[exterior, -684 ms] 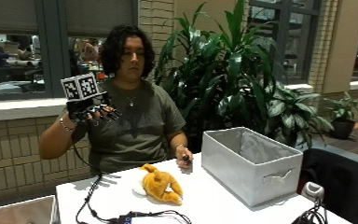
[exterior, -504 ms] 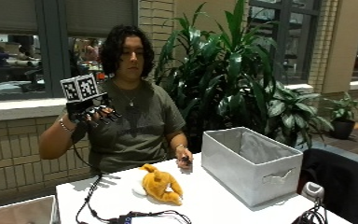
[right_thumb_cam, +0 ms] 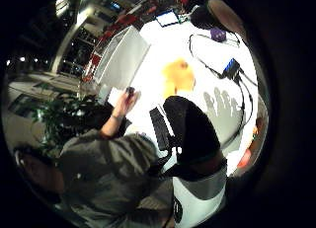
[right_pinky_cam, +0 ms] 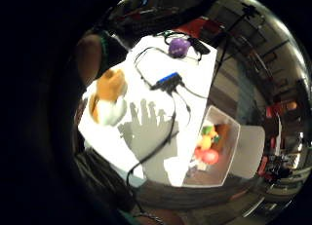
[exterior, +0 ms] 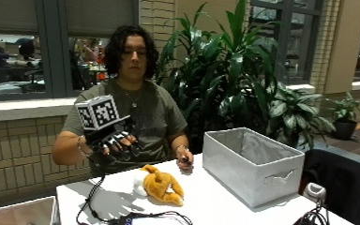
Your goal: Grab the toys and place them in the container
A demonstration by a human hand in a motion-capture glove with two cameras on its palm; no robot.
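An orange-and-white plush toy (exterior: 160, 186) lies on its side on the white surface (exterior: 217, 208), near the edge where the person sits. Taking that toy as the landmark: the gloved right hand (exterior: 116, 144) hangs in the air above it and a little toward the person's right, well clear of the toy and of the surface. Its fingers (exterior: 123, 139) are spread and point downward, grasping nothing; the little-finger palm view shows the hand's splayed shadow falling on the surface just beside the toy (right_pinky_cam: 108, 96).

To the other side of the toy stands a grey fabric container (exterior: 252, 165), open at the top, with a cut-out handle in its end wall. In the little-finger palm view the container (right_pinky_cam: 233, 146) already holds several toys (right_pinky_cam: 208, 146) in red, yellow and orange. Between the toy and the container, near the person's edge, the bare left hand (exterior: 183, 162) rests on the surface, its fingers closed round a small dark object I cannot identify.

Beyond the toy, farther from the person, a black cable (exterior: 144, 217) runs across the surface to a small blue-and-black box (right_pinky_cam: 168, 82). Farther still in that direction sits a purple toy (right_pinky_cam: 179, 46), close to the far edge of the surface. Behind the person, leafy green plants (exterior: 242, 89) fill the corner by the windows.
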